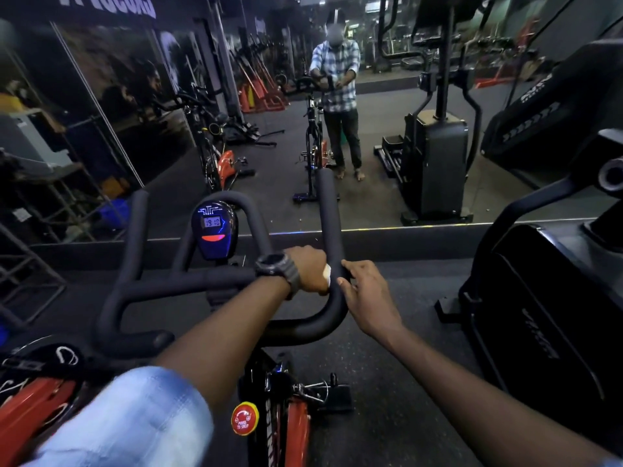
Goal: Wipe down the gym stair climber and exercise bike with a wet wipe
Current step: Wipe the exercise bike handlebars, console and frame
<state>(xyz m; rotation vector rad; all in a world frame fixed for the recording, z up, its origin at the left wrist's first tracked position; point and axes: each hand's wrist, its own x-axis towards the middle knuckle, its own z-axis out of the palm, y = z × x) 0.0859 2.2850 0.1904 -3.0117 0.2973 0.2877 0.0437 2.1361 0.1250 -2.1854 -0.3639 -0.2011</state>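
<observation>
The exercise bike's black handlebar (188,284) fills the middle, with a blue console (213,230) above it and a red frame (296,429) below. My left hand (308,267), with a dark watch on its wrist, grips the right-hand bar, and a bit of white wet wipe (326,274) shows under its fingers. My right hand (365,294) rests on the same bar just to the right, thumb and fingers curled round the bend. The black stair climber (553,298) stands to the right of the bike.
A wall mirror (371,146) straight ahead reflects the bike, the stair climber and a person in a checked shirt. A red stop button (244,418) sits on the bike frame. A second red bike part (37,399) lies at lower left. Dark rubber floor (397,399) runs between the machines.
</observation>
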